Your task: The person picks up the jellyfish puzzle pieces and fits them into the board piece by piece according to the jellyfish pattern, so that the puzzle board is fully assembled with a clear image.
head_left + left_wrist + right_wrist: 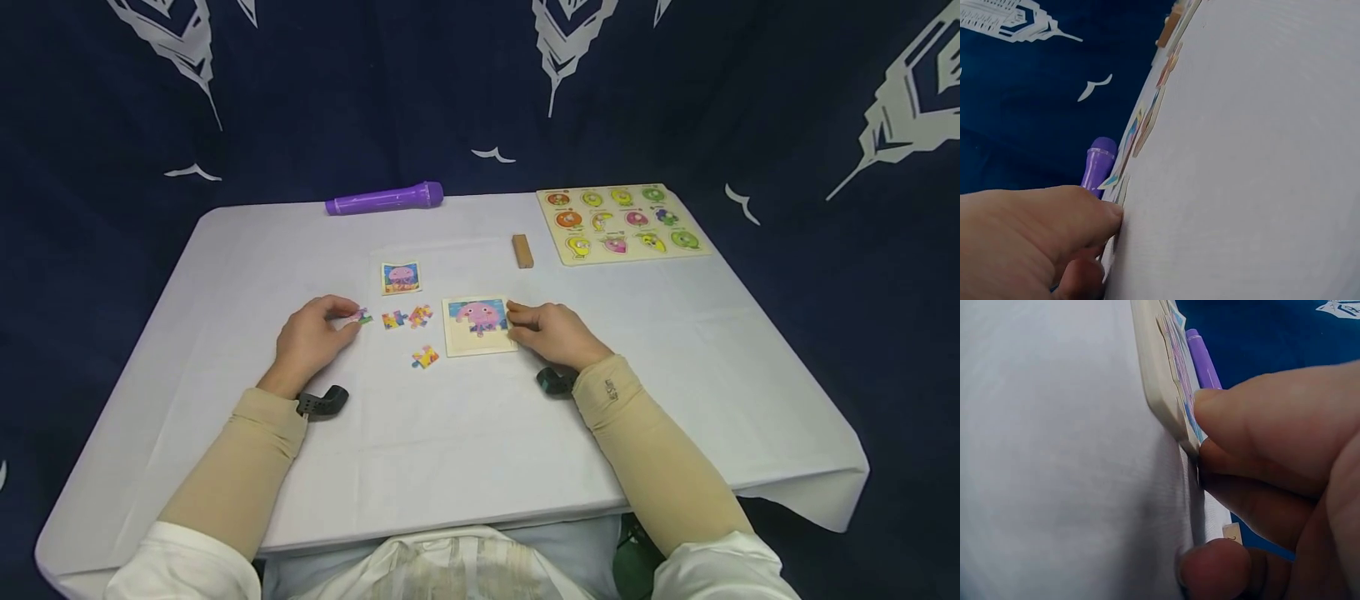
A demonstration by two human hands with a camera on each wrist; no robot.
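I see the left hand (pixel 309 340) pinching a puzzle piece (pixel 364 317), finger and thumb nearly together. Three loose pieces (pixel 420 316) lie between it and the puzzle board (pixel 465 347), whose right edge the right hand (pixel 557 335) pinches. Beyond: picture card (pixel 401 278), wooden block (pixel 522 251), fruit board (pixel 624 222); purple microphone (pixel 385 199) along the table's (pixel 435 450) far edge.

And we've got 4 loose pzl pcs (pixel 425 357), 2 hands (pixel 309 335), plus 1 each: pzl tray (pixel 468 348), pic card (pixel 401 277), purple tube (pixel 384 200), wdn blk (pixel 522 252), fruit bd (pixel 618 222)!
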